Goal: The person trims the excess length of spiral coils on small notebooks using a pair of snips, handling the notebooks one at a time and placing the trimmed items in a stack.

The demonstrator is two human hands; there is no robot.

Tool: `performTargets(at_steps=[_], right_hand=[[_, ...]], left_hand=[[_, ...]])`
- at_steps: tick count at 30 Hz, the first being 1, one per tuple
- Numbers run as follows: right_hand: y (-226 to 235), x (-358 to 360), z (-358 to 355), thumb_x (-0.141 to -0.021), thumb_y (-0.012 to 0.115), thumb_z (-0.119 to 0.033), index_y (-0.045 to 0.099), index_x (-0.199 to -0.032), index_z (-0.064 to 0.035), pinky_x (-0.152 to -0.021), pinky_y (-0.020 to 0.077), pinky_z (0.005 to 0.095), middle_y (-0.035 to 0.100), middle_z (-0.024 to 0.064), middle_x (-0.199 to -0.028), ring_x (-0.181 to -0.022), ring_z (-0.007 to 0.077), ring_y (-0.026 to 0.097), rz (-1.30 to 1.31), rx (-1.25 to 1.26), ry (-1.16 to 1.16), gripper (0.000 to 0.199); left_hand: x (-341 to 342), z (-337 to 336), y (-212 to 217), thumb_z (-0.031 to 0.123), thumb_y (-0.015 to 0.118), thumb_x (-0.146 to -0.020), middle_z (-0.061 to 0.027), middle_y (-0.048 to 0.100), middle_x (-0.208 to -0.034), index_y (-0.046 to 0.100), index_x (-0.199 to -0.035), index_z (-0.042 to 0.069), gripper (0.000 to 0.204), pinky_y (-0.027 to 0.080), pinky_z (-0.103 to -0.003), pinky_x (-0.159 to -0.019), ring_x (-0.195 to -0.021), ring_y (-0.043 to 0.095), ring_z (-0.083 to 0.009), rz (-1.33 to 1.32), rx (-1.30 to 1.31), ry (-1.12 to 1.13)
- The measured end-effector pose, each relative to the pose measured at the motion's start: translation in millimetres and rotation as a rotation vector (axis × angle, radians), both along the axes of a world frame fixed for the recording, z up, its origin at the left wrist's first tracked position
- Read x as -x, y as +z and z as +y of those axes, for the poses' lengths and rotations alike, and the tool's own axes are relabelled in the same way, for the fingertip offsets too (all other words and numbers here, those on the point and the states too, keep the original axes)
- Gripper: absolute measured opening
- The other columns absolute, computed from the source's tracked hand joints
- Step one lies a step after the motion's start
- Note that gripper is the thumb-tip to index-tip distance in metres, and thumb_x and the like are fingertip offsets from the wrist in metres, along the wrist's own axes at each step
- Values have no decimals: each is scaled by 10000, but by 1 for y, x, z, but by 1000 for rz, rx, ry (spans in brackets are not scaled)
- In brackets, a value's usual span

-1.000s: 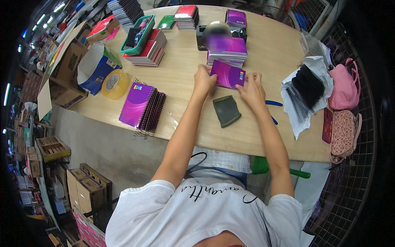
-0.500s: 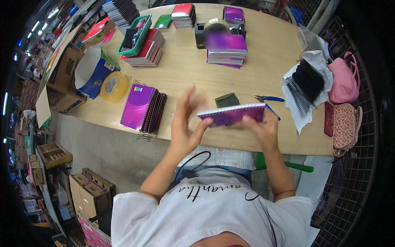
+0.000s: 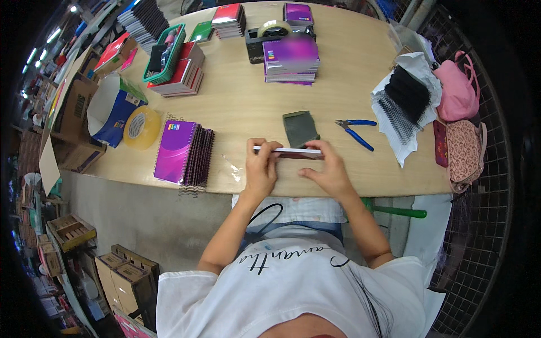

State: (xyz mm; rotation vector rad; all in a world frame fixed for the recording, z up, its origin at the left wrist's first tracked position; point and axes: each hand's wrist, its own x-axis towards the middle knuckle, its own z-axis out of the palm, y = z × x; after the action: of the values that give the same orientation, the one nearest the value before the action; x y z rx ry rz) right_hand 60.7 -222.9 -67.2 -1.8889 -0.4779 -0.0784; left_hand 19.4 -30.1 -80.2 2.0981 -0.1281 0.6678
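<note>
A thin purple notebook [image 3: 294, 155] is held between my two hands, seen almost edge-on above the near part of the table. My left hand [image 3: 261, 172] is closed on its left end, with the thumb and fingers gripping it. At its right end the fingers of my right hand [image 3: 329, 172] bend round the corner, while the thumb stands apart from the near face. Just beyond lies a dark green cloth-like piece [image 3: 300, 128]. Blue-handled cutting pliers [image 3: 356, 130] lie with handles spread, right of my right hand. To the left is a stack of spiral-bound purple notebooks [image 3: 177, 152].
Purple notebooks [image 3: 290, 67] are stacked by a black tape dispenser [image 3: 255, 49]. Further left are a green basket [image 3: 169, 62] on red notebooks and a yellowish tape roll [image 3: 141, 128]. Black wire coils [image 3: 407, 93] lie on white paper at right, near a pink bag [image 3: 453, 93].
The notebook has tilted and now shows mostly its edge. My left hand's raised fingers have closed on it. The pliers and green piece are less covered, and the whole view has shifted.
</note>
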Motion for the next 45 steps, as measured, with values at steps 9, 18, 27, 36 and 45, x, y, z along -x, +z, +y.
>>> performTargets(at_steps=[9, 18, 27, 36, 45], right_hand=[[-9, -138, -164, -824, 683, -160, 614, -947, -31, -816, 447, 462, 541, 92, -1061, -1027, 288, 533, -368, 1082, -661, 191], [-4, -157, -185, -847, 644, -156, 565, -1003, -34, -843, 452, 465, 574, 120, -989, -965, 306, 579, -593, 1013, -450, 213], [-13, -152, -179, -840, 671, -235, 584, -1054, -52, -786, 473, 458, 554, 119, -1044, -992, 325, 554, -461, 954, -425, 294], [-20, -142, -162, -845, 668, -182, 595, -1048, -61, -784, 463, 431, 567, 124, -1056, -943, 313, 568, -476, 902, -402, 248], [39, -49, -67, -833, 656, -47, 696, -994, -22, -715, 509, 343, 679, 99, -885, -856, 222, 626, -86, 306, 65, 168]], left_hand=[[1, 0, 2, -1, 620, -851, -130, 481, -935, 612, -947, 21, 98, 433, -342, -776, -888, 486, -270, 25, 19, 12], [-5, -9, 1, 106, 792, -738, -133, 480, -969, 591, -936, 18, 295, 434, -358, -806, -975, 468, -283, -43, 51, 49], [-9, -13, 1, 121, 820, -723, -130, 461, -981, 590, -929, 1, 331, 446, -355, -728, -937, 458, -264, -52, 57, 59], [-11, -14, -1, 148, 823, -728, -124, 440, -987, 592, -923, 0, 336, 439, -349, -718, -913, 459, -254, -61, 72, 59], [-10, -14, -2, 150, 824, -725, -121, 435, -971, 589, -900, 5, 327, 431, -354, -744, -917, 456, -254, -23, 93, 74]])
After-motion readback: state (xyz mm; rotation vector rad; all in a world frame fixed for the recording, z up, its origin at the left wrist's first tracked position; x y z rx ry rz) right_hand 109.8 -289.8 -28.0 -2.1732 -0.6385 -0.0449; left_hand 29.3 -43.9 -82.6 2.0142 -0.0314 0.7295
